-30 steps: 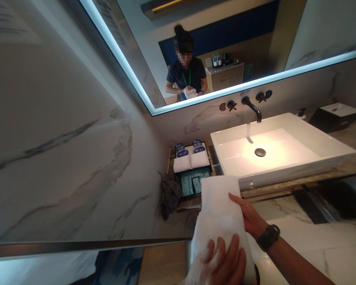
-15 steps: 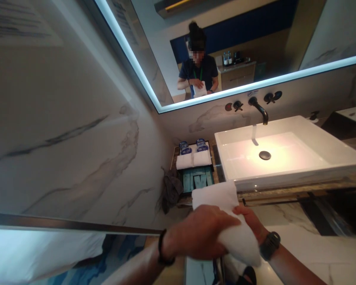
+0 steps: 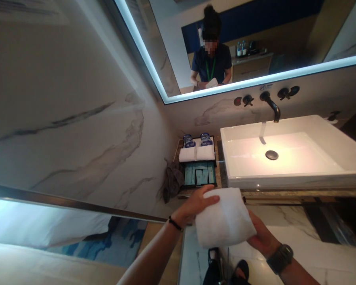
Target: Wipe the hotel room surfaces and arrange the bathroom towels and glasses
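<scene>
A folded white towel (image 3: 224, 221) is held in the air between both hands, in front of the counter and below the washbasin. My left hand (image 3: 200, 204) grips its upper left corner, thumb on the near face and the other fingers mostly behind. My right hand (image 3: 259, 235) holds the lower right side, its fingers partly hidden by the cloth. Beyond the towel, a tray holds two rolled white towels (image 3: 196, 153) with blue-printed glasses (image 3: 205, 139) behind them. In front of the rolls lie several teal packets (image 3: 200, 173).
The white rectangular washbasin (image 3: 320, 158) stands on the counter to the right, under a black tap (image 3: 271, 105). A crumpled grey cloth (image 3: 172, 182) hangs at the counter's left end. The marble wall (image 3: 86, 118) bounds the left, and a lit mirror (image 3: 249, 75) shows a person.
My left hand has moved from across the towel's front to its left corner. The towel, bent over before, now lies flatter and faces me. The view has shifted slightly.
</scene>
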Demonstrator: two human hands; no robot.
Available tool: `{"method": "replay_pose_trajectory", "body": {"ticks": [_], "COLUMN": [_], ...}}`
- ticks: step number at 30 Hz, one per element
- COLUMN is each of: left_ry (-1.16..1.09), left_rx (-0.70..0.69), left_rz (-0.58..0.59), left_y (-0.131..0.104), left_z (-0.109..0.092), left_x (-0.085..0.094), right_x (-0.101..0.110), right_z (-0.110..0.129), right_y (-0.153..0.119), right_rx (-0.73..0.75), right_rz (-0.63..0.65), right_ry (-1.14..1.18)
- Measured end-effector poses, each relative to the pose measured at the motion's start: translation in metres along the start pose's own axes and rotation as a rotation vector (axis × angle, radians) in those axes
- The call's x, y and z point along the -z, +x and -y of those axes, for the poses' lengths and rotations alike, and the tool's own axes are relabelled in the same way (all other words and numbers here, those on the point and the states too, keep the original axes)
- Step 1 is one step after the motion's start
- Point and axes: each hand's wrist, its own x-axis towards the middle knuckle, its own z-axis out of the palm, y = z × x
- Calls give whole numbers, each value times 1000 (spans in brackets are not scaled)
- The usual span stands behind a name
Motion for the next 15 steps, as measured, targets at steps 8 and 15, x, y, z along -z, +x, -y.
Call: {"method": "replay_pose_trajectory", "body": {"ticks": [8, 15], "left_ry": [-168, 72], "left_rx": [145, 197], "left_rz": [-138, -201], "left_y": [-16, 23], "left_z": [87, 182], "left_x": [-13, -23], "right_x": [44, 91], "right_z": [-29, -79], "right_y": [8, 58], "right_rx": [-5, 7], "right_rz": [-70, -260], "right_ry": [-284, -688]}}
